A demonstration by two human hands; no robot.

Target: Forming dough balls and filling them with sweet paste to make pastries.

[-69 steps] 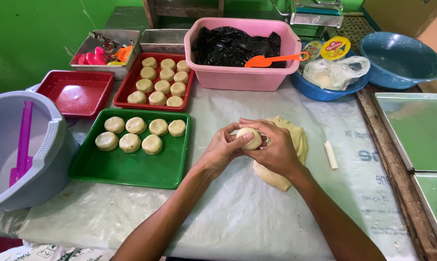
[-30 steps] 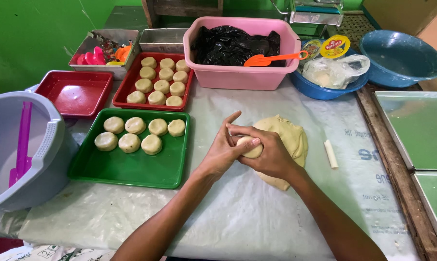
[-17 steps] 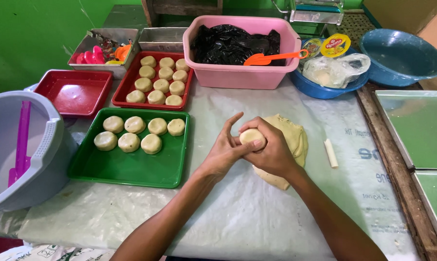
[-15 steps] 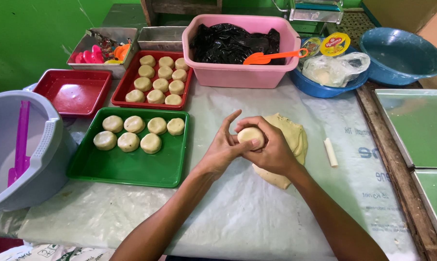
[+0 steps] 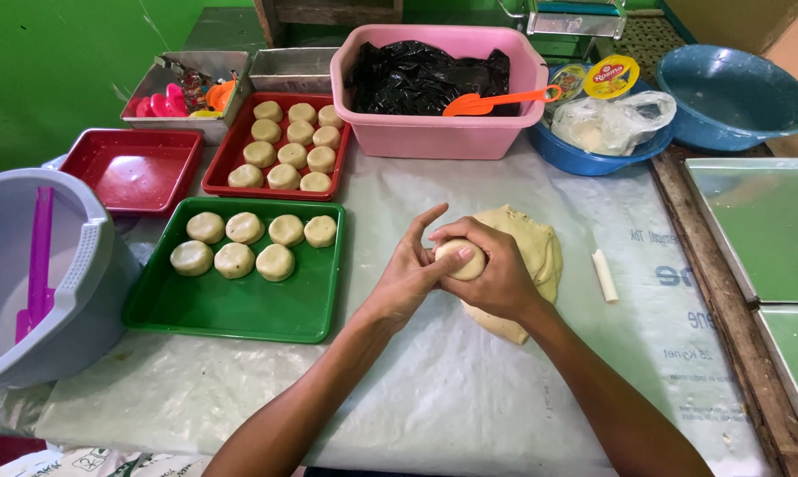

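My right hand (image 5: 496, 278) cups a small pale ball of dough (image 5: 463, 259) over the table's middle. My left hand (image 5: 408, 269) presses against the ball from the left, fingers spread along it. Under and behind both hands lies a large flat slab of pale dough (image 5: 531, 252) on the plastic-covered table. To the left, a green tray (image 5: 231, 305) holds several round dough pieces (image 5: 235, 256) in its far half.
A red tray (image 5: 218, 181) with several dough rounds sits behind the green one, beside an empty red tray (image 5: 134, 172). A pink tub (image 5: 434, 132) with black filling and an orange scoop (image 5: 496, 102) stands at the back. A grey bucket (image 5: 72, 309) is far left; a white stick (image 5: 605, 276) lies right.
The dough ball has been turned between my palms, staying in both hands over the slab. My left fingers have shifted around it. Nothing else moved.
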